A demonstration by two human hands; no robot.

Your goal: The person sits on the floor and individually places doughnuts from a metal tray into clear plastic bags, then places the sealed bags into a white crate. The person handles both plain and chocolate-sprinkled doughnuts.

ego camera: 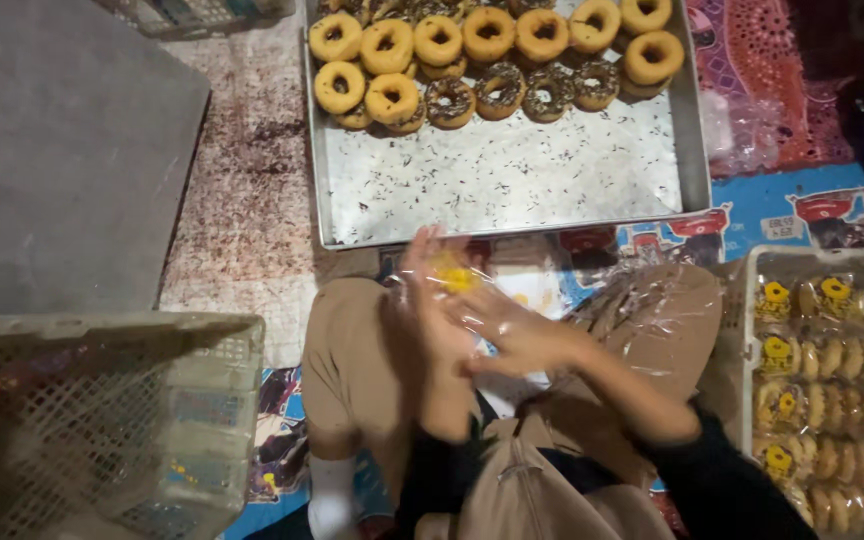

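A pale plastic crate (102, 420) sits leftmost. At centre, the left hand (430, 300) and right hand (522, 335) press flat, fingers spread, around a clear plastic bag (457, 285) with a yellow label, below the doughnut tray (697, 150). Bagged doughnuts (817, 380) lie rightmost.
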